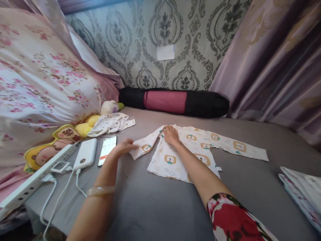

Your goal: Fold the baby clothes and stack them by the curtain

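A small white long-sleeved baby top (200,147) with lion prints lies spread flat on the grey bed sheet (155,201). My right hand (171,134) rests flat near its collar, fingers stretched out and pressing the cloth. My left hand (124,147) is at the end of the top's left sleeve (142,150), fingers curled at the cuff. A pale bangle (100,190) sits on my left wrist.
A phone (107,150), a white power bank (85,154) and a power strip (35,177) with cables lie at the left. Another printed garment (112,123) and plush toys (75,130) lie by a floral quilt (37,77). A black-and-red bolster (175,102) lines the wall. Folded cloth (303,190) lies at the right.
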Demonstrator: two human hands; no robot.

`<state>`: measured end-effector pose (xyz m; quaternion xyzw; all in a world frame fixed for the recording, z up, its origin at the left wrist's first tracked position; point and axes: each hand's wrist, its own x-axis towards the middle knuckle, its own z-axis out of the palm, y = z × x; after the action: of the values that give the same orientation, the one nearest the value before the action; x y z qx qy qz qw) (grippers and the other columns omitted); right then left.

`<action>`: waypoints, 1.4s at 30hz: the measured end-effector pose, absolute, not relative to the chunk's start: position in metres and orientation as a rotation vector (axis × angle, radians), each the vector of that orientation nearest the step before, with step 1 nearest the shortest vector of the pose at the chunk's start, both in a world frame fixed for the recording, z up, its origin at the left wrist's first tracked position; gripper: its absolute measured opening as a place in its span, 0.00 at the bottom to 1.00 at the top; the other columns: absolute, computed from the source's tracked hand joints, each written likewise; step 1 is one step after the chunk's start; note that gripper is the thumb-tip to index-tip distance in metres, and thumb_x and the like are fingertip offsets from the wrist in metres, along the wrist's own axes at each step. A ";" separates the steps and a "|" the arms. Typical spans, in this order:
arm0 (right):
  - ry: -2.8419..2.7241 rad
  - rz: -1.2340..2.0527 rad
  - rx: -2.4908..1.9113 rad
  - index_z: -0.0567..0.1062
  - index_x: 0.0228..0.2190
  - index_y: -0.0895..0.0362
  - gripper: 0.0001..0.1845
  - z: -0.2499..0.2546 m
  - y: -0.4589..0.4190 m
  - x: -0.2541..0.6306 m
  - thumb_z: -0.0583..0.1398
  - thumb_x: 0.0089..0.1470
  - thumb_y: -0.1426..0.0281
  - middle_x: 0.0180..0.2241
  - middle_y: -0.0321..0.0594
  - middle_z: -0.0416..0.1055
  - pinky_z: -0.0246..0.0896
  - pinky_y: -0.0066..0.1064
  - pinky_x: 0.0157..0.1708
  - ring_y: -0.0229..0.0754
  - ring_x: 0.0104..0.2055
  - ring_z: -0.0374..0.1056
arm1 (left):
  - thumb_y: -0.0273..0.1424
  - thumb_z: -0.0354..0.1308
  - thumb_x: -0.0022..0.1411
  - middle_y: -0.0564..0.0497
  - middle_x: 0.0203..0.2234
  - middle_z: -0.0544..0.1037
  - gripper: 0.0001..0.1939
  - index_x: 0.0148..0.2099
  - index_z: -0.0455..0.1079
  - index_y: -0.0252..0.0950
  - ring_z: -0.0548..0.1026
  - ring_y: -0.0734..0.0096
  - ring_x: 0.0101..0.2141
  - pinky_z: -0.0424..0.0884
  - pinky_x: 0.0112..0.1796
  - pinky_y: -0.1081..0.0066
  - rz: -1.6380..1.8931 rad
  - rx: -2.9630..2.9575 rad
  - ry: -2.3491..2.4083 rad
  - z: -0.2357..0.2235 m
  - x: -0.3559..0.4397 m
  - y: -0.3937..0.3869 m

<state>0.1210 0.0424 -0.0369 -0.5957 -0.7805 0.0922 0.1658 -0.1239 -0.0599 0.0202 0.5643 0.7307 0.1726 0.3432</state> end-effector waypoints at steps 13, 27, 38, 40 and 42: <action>-2.251 0.156 -1.785 0.53 0.65 0.55 0.32 -0.038 0.035 0.112 0.41 0.65 0.55 0.66 0.52 0.50 0.34 0.43 0.62 0.52 0.67 0.43 | 0.35 0.53 0.52 0.51 0.27 0.73 0.19 0.44 0.73 0.33 0.70 0.69 0.29 0.64 0.31 0.73 0.781 1.700 2.284 0.064 -0.173 0.039; -2.277 0.233 -1.846 0.57 0.64 0.48 0.31 -0.035 0.038 0.109 0.42 0.64 0.53 0.67 0.47 0.46 0.34 0.46 0.62 0.54 0.68 0.41 | 0.28 0.53 0.57 0.36 0.49 0.72 0.19 0.51 0.70 0.33 0.70 0.51 0.48 0.64 0.43 0.62 0.311 1.766 2.591 0.027 -0.155 0.079; -2.305 0.308 -1.866 0.55 0.64 0.46 0.29 -0.033 0.045 0.110 0.42 0.65 0.54 0.68 0.46 0.45 0.34 0.46 0.61 0.53 0.68 0.39 | 0.31 0.55 0.58 0.47 0.31 0.77 0.10 0.38 0.75 0.33 0.73 0.65 0.35 0.64 0.36 0.72 0.326 1.954 1.961 -0.002 -0.040 0.017; -2.301 0.301 -1.863 0.55 0.64 0.46 0.29 -0.032 0.044 0.110 0.42 0.65 0.54 0.68 0.46 0.45 0.35 0.46 0.61 0.53 0.68 0.40 | 0.28 0.55 0.58 0.47 0.33 0.77 0.11 0.43 0.74 0.33 0.73 0.66 0.36 0.65 0.38 0.72 0.411 2.035 1.936 -0.011 -0.037 0.013; -2.292 0.288 -1.856 0.56 0.64 0.46 0.29 -0.033 0.042 0.110 0.42 0.65 0.54 0.67 0.46 0.46 0.35 0.46 0.61 0.53 0.68 0.40 | 0.27 0.52 0.60 0.46 0.35 0.76 0.12 0.44 0.73 0.34 0.73 0.66 0.38 0.66 0.41 0.70 0.450 2.162 1.885 -0.015 -0.038 0.012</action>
<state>0.1099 0.0425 -0.0327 -0.6237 -0.7705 0.0968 0.0891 -0.0377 0.0115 -0.0150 0.7394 0.6446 0.1538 0.1188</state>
